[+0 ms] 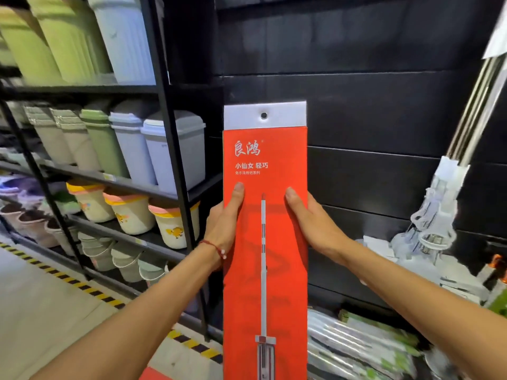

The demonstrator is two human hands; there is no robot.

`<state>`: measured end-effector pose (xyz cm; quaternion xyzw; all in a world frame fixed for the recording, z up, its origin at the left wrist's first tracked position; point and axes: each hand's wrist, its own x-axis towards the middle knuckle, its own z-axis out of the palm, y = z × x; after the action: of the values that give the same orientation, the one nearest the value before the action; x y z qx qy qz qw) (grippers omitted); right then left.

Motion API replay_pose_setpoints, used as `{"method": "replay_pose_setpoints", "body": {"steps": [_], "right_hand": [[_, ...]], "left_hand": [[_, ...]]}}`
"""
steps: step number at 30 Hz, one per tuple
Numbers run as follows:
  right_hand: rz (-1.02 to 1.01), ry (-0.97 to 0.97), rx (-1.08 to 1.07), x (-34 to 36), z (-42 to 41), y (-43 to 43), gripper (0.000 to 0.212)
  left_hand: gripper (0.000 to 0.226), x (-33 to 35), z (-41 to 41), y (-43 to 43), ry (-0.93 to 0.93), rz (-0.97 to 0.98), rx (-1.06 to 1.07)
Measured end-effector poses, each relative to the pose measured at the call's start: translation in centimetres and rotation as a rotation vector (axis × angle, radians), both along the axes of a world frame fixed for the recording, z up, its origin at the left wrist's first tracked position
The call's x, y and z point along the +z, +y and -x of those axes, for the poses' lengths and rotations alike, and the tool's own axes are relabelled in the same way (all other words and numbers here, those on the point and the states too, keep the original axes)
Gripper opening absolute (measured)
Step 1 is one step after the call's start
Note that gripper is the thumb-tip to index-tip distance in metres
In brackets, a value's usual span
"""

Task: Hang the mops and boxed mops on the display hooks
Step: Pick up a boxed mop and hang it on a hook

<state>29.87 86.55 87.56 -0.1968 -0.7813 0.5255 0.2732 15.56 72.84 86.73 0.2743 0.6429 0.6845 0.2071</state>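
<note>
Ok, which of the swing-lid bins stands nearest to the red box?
The pale bin with the grey lid, at the row's right end; the green bin and beige bins stand further left.

1 red box [264, 242], w/ 1 hole [264, 115] in its white top strip. 2 hands gripping it: left hand [223, 223] + right hand [311, 223]. 1 red string [215, 247] on left wrist. 1 black rack [170, 111], 4 shelves in view. Top shelf: at least 2 green bins [68, 37] + 1 pale bin [123, 37]. 2nd shelf: 5 lidded bins [175, 149] easy to see, more at far left too blurry to count. 3rd shelf: 3 cream tubs [129, 212]. Bottom shelf: approx 4 stacks of pails [123, 263]. Right side: 1 bunch of silver poles [472, 105], no. of poles hard to tell. 1 yellow-black stripe [68, 279] on floor.
</note>
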Motion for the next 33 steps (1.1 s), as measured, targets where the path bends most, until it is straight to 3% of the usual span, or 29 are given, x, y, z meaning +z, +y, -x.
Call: {"method": "replay_pose_setpoints", "body": {"steps": [8, 17, 28, 33], "right_hand": [[-0.024, 0.108, -0.052, 6.8, 7.8, 6.5, 0.088], [-0.084, 0.090, -0.054, 14.4, 16.2, 16.5, 0.101], [-0.201, 0.176, 0.131, 23.4, 25.3, 25.3, 0.085], [-0.338, 0.268, 0.092, 28.4, 29.5, 26.0, 0.124]], "left_hand": [[0.087, 7.4, 8.9, 7.4, 0.097, -0.042, -0.028], [0.089, 13.2, 17.4, 16.2, 0.101, -0.108, 0.039], [0.091, 20.8, 25.7, 23.8, 0.171, -0.211, 0.256], [0.097, 24.3, 29.8, 24.9, 0.184, -0.244, 0.267]]}}
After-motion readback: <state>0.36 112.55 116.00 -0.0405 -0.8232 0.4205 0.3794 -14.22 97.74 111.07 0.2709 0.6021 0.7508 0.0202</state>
